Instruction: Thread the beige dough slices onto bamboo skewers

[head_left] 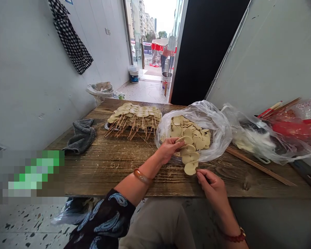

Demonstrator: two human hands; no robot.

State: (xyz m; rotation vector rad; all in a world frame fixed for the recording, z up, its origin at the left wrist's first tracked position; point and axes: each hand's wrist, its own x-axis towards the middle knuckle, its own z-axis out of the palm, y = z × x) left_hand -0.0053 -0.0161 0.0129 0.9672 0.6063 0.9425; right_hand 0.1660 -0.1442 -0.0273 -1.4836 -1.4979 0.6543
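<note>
Between my hands runs a short row of thin, round, pale-yellow food slices [190, 157], overlapping as if strung on one skewer. My left hand [168, 149] pinches the top slice [186, 140] between thumb and fingers. At the lower end, the thumb and fingers of my right hand [211, 183] are closed on the skewer's end, which is mostly hidden. Just behind is a clear plastic bag [220, 128], open, with many loose slices [180, 129] inside. Left of the bag, loaded skewers [134, 116] lie piled on a tray, bare stick ends towards me.
A bundle of bare sticks [261, 166] lies on the wooden table [114, 173] at right, beside another plastic bag [259, 138] and red packaging [287, 129]. A grey cloth [83, 136] rests at left. Beyond the table are a bucket [133, 74] and a glass doorway.
</note>
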